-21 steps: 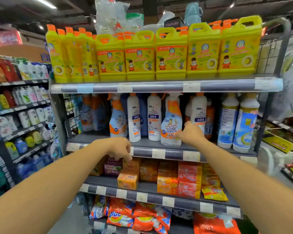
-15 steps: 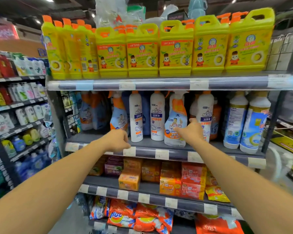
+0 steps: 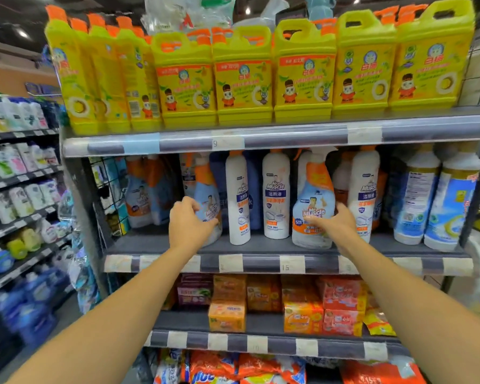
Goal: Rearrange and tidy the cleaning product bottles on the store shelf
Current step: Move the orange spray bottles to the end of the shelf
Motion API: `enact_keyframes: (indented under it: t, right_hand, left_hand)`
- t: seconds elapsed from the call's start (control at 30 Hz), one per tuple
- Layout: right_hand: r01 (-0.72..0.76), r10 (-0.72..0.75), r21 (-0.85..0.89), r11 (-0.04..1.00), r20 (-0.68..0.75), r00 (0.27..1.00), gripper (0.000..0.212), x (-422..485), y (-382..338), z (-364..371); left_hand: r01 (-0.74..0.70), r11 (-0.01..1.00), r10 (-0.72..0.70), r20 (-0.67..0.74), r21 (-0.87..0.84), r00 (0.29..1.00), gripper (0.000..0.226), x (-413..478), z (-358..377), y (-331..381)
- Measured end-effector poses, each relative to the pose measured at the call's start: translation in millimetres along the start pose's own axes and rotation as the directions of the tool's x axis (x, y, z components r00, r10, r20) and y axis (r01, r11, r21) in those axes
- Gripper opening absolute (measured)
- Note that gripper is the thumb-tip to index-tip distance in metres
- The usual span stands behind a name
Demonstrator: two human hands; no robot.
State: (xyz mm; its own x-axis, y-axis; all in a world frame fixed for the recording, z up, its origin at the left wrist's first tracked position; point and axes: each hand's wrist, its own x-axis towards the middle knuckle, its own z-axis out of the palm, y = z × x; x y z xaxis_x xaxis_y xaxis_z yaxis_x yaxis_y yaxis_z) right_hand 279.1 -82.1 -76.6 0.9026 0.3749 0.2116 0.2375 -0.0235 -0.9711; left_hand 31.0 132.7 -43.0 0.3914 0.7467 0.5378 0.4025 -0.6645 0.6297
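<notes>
On the middle shelf (image 3: 261, 264) stand two orange-and-blue trigger spray bottles among tall white bottles (image 3: 276, 198). My left hand (image 3: 189, 225) curls round the lower left side of the left spray bottle (image 3: 207, 187), thumb across its front. My right hand (image 3: 336, 224) grips the right spray bottle (image 3: 313, 195) from its right side, thumb lying over the label. Another white bottle (image 3: 237, 200) stands between the two sprays, and a third (image 3: 366, 189) stands just right of my right hand. Both spray bottles stand on the shelf.
Yellow detergent jugs (image 3: 241, 76) fill the top shelf. Two blue-and-white bottles (image 3: 416, 195) stand at the middle shelf's right end, refill pouches (image 3: 144, 192) at its left. Boxed soaps (image 3: 302, 314) fill the shelf below. Another stocked rack (image 3: 20, 189) runs along the left.
Both hands have risen from the shelf edge and reached in. The left has closed on the left spray bottle, the right on the right one. The view has moved closer.
</notes>
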Motion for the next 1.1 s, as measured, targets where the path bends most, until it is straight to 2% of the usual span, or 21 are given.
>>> enact_keyframes:
  t: [0.1,0.2,0.33,0.53,0.7,0.87,1.1]
  right_hand:
    - [-0.012,0.011,0.033,0.999,0.032,0.999,0.049,2.2,0.9,0.3]
    - [-0.002,0.001,0.025,1.000,0.053,0.999,0.046,1.5,1.9,-0.3]
    - [0.036,-0.036,0.003,0.999,0.031,0.999,0.049,0.1,2.0,0.3]
    - [0.075,-0.075,-0.039,0.996,0.003,0.997,0.053,-2.7,-0.7,3.2]
    - [0.145,-0.145,-0.010,0.989,0.027,0.989,0.043,-6.0,-7.8,0.8]
    - [0.134,-0.134,0.006,0.991,0.094,0.987,0.043,-9.4,-17.3,-4.6]
    - [0.068,-0.093,0.134,0.989,0.192,0.977,0.057,-37.8,-24.8,-10.2]
  left_hand:
    - [0.044,0.999,-0.045,-0.064,-0.017,0.997,0.069,18.5,9.3,-11.5]
    - [0.107,0.984,-0.102,0.045,-0.142,0.994,0.084,31.9,24.0,-22.1]
    - [0.160,0.954,-0.126,0.142,-0.255,0.982,0.070,42.6,40.2,-32.9]
    - [0.183,0.913,-0.165,0.081,-0.365,0.983,0.060,47.1,51.5,-34.4]
    - [0.236,0.902,-0.230,0.060,-0.362,0.971,0.067,45.6,58.5,-35.6]
    - [0.314,0.893,-0.315,0.052,-0.321,0.948,0.069,44.8,62.6,-35.9]
    - [0.311,0.896,-0.320,0.025,-0.317,0.947,0.066,43.9,61.0,-36.2]
